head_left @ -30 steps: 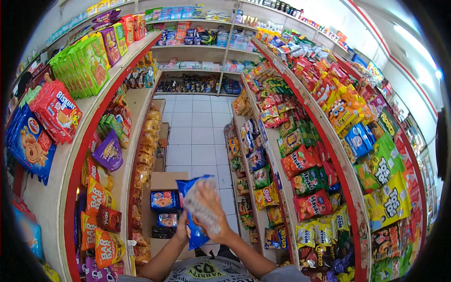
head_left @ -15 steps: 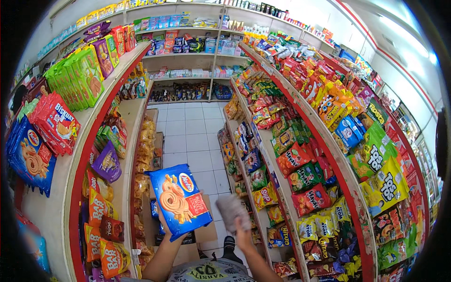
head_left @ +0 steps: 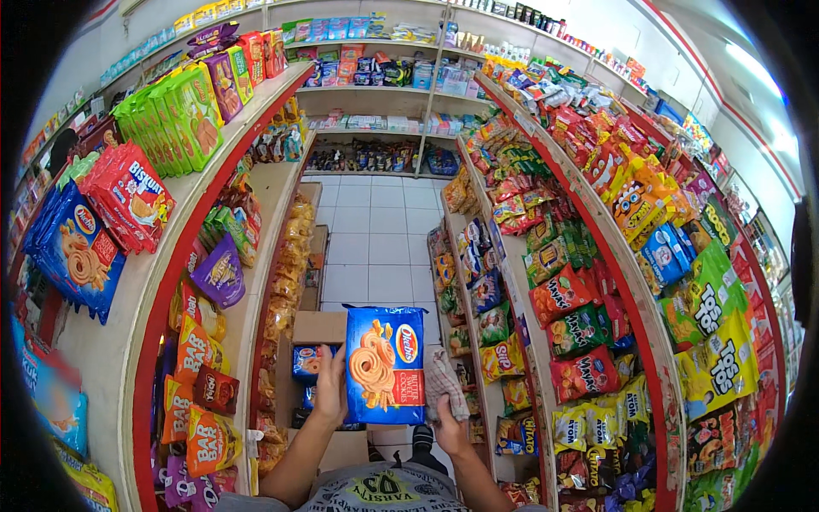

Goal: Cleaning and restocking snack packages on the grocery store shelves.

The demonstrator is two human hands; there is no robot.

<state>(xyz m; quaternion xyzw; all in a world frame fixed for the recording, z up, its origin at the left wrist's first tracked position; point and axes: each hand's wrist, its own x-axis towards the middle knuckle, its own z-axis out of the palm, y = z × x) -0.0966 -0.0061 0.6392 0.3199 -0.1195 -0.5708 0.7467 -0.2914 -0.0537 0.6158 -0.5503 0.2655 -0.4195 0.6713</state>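
A blue cookie packet (head_left: 384, 367) with pictured ring-shaped cookies faces me upright at the lower middle. My left hand (head_left: 331, 388) is closed on its left edge, the fingers partly hidden behind it. In my right hand (head_left: 450, 428) is a bunched grey-and-red checked cloth (head_left: 445, 384), right up against the packet's right edge. Behind my left hand an open cardboard box (head_left: 319, 328) stands on the floor with similar blue packets (head_left: 309, 360) inside.
Red-edged snack shelves line both sides of a white-tiled aisle (head_left: 375, 230). Similar blue cookie packets (head_left: 81, 252) stand on the left top shelf beside red biscuit packs (head_left: 128, 196) and green ones (head_left: 175, 119). Snack bags (head_left: 584, 371) crowd the right shelves. Stocked shelves (head_left: 384, 90) cross the far end.
The cookie packet has moved right and turned from tilted to upright. The cloth has come up against its right edge. The view has shifted, so the shelves appear further right.
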